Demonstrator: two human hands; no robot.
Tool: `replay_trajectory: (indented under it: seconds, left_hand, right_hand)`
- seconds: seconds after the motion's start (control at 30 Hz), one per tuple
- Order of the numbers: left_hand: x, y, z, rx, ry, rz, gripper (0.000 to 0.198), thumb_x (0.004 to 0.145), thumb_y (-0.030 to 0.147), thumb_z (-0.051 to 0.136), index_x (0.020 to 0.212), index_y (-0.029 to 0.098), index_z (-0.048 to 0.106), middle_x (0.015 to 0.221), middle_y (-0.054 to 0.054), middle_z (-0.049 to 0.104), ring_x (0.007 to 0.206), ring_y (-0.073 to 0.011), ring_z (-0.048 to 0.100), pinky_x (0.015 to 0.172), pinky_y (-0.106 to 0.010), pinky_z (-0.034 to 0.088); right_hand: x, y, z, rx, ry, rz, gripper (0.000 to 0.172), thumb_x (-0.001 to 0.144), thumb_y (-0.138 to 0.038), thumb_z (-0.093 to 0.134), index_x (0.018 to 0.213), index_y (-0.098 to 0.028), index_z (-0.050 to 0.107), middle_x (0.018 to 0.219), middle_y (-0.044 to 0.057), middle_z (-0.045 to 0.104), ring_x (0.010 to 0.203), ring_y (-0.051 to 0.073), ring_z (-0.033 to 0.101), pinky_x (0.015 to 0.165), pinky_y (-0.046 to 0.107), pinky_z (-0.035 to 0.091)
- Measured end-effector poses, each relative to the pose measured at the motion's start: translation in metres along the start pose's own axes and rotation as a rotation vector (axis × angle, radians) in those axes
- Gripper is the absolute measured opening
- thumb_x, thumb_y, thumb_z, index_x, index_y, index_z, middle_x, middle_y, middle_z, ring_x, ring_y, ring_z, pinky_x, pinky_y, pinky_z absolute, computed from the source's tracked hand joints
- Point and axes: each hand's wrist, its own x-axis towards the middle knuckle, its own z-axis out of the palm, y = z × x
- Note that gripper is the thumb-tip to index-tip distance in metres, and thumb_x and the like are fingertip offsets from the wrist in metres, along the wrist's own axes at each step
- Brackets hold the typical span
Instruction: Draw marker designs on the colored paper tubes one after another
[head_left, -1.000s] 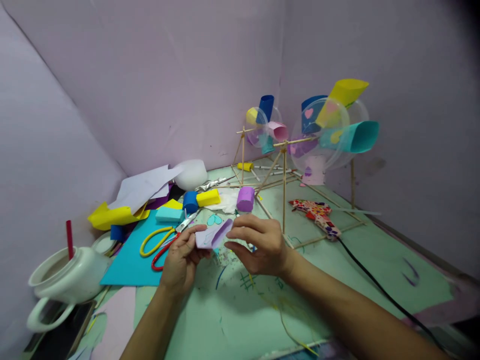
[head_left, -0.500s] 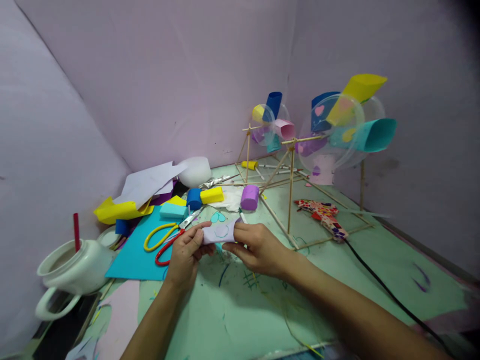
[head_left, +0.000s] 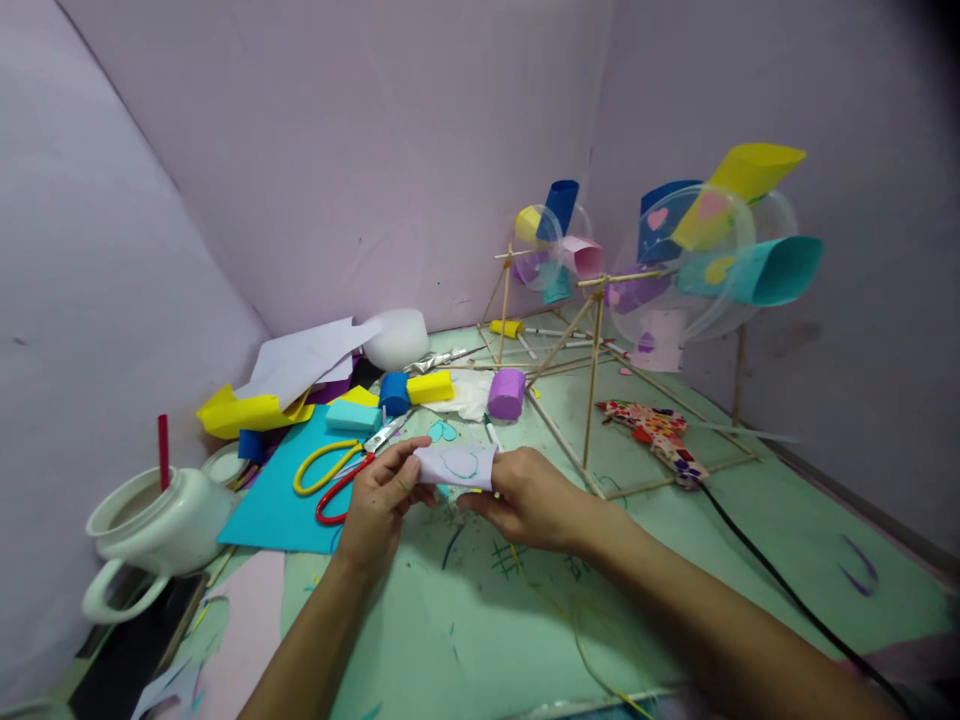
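Note:
A small folded piece of pale lilac paper (head_left: 457, 466) with a round teal outline drawn on it is held up between both hands. My left hand (head_left: 381, 495) pinches its left end between thumb and fingers. At the right end, the fingers of my right hand (head_left: 529, 498) are closed on the paper, the fingertips partly hidden behind it. Scissors (head_left: 352, 475) with one yellow and one red handle lie just left of my left hand. Behind the paper, teal heart shapes (head_left: 442, 430) and a marker (head_left: 491, 430) rest on the green table.
Blue, yellow and purple foam-like rolls (head_left: 507, 394) stand beyond the hands. Two stick frames carry wheels with coloured paper cups (head_left: 784, 272) at the right. A patterned glue gun (head_left: 652, 432) trails a black cord. On the left are a white pot (head_left: 169, 525) and a blue sheet (head_left: 281, 500).
The view has shifted slightly, so most things sit a little further right. The folded paper shows more of its drawn outline, and both hands still hold it.

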Motion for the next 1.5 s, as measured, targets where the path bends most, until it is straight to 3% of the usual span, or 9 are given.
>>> replay_trajectory:
  seconds: [0.1, 0.27, 0.5, 0.7, 0.83, 0.97, 1.17, 1.4, 1.5]
  left_hand:
    - [0.0, 0.001, -0.001, 0.035, -0.001, 0.026, 0.034, 0.062, 0.034, 0.077, 0.089, 0.014, 0.07, 0.07, -0.002, 0.063, 0.055, -0.0121, 0.057, 0.049, -0.023, 0.047]
    - [-0.003, 0.01, -0.001, 0.043, 0.025, 0.027, 0.036, 0.058, 0.034, 0.079, 0.086, 0.015, 0.069, 0.074, -0.003, 0.063, 0.059, -0.0143, 0.057, 0.047, -0.024, 0.048]
    - [0.0, 0.005, -0.008, 0.179, -0.21, -0.031, 0.048, 0.059, 0.033, 0.077, 0.102, 0.013, 0.067, 0.082, -0.008, 0.067, 0.064, -0.0167, 0.058, 0.051, -0.025, 0.048]
    - [0.002, 0.005, -0.008, 0.265, -0.3, -0.014, 0.04, 0.062, 0.033, 0.076, 0.096, 0.014, 0.07, 0.084, -0.007, 0.068, 0.071, -0.0171, 0.058, 0.059, -0.024, 0.047]
    - [0.001, 0.006, -0.005, 0.265, -0.264, -0.014, 0.035, 0.06, 0.028, 0.077, 0.091, 0.014, 0.069, 0.084, -0.007, 0.069, 0.078, -0.0196, 0.06, 0.067, -0.027, 0.048]
    - [-0.001, 0.005, 0.0, 0.273, -0.189, 0.016, 0.033, 0.056, 0.024, 0.079, 0.085, 0.015, 0.067, 0.078, -0.004, 0.067, 0.072, -0.0173, 0.059, 0.062, -0.025, 0.046]
    - [-0.004, 0.007, 0.005, 0.261, -0.309, -0.039, 0.038, 0.059, 0.027, 0.077, 0.093, 0.013, 0.069, 0.088, -0.008, 0.07, 0.083, -0.0222, 0.061, 0.072, -0.029, 0.047]
    - [-0.001, 0.0, -0.001, 0.208, -0.309, -0.097, 0.041, 0.06, 0.032, 0.078, 0.095, 0.014, 0.07, 0.084, -0.008, 0.07, 0.074, -0.0194, 0.06, 0.062, -0.026, 0.049]
    - [-0.001, -0.004, 0.0, 0.162, -0.327, -0.111, 0.042, 0.059, 0.032, 0.079, 0.097, 0.014, 0.07, 0.086, -0.009, 0.07, 0.074, -0.0194, 0.061, 0.061, -0.026, 0.05]
  right_hand:
    - [0.0, -0.002, 0.0, -0.046, -0.027, 0.015, 0.013, 0.079, -0.023, 0.063, 0.088, -0.016, 0.07, 0.078, 0.009, 0.073, 0.065, 0.02, 0.066, 0.054, 0.025, 0.041]
    - [-0.002, -0.001, 0.005, -0.024, 0.064, -0.035, 0.024, 0.079, -0.021, 0.063, 0.103, -0.016, 0.067, 0.093, 0.01, 0.074, 0.074, 0.022, 0.069, 0.06, 0.027, 0.045]
    - [-0.002, 0.0, -0.005, 0.068, 0.063, -0.052, 0.023, 0.084, -0.03, 0.057, 0.087, -0.015, 0.073, 0.089, 0.011, 0.073, 0.075, 0.02, 0.067, 0.065, 0.026, 0.046]
    - [-0.002, 0.003, -0.012, 0.074, -0.023, -0.124, 0.019, 0.084, -0.027, 0.057, 0.083, -0.016, 0.073, 0.074, 0.007, 0.071, 0.066, 0.017, 0.064, 0.06, 0.024, 0.042]
    - [-0.002, 0.004, -0.01, 0.089, 0.008, -0.118, 0.017, 0.082, -0.03, 0.06, 0.085, -0.016, 0.07, 0.08, 0.007, 0.071, 0.068, 0.017, 0.063, 0.059, 0.024, 0.04]
    - [-0.001, 0.007, -0.004, 0.067, 0.151, -0.086, 0.023, 0.088, -0.028, 0.052, 0.076, -0.014, 0.065, 0.064, 0.004, 0.065, 0.056, 0.014, 0.057, 0.053, 0.024, 0.034]
    - [-0.002, 0.007, -0.005, 0.106, 0.196, -0.142, 0.016, 0.085, -0.027, 0.055, 0.076, -0.015, 0.062, 0.063, 0.003, 0.064, 0.055, 0.013, 0.055, 0.053, 0.023, 0.035]
    - [-0.003, 0.015, -0.011, 0.173, 0.192, -0.135, 0.013, 0.083, -0.019, 0.057, 0.071, -0.015, 0.061, 0.063, 0.002, 0.064, 0.055, 0.012, 0.055, 0.053, 0.022, 0.039]
    - [-0.002, 0.017, -0.009, 0.244, 0.242, -0.117, 0.005, 0.081, -0.018, 0.06, 0.08, -0.016, 0.064, 0.069, 0.003, 0.067, 0.058, 0.012, 0.057, 0.055, 0.022, 0.043]
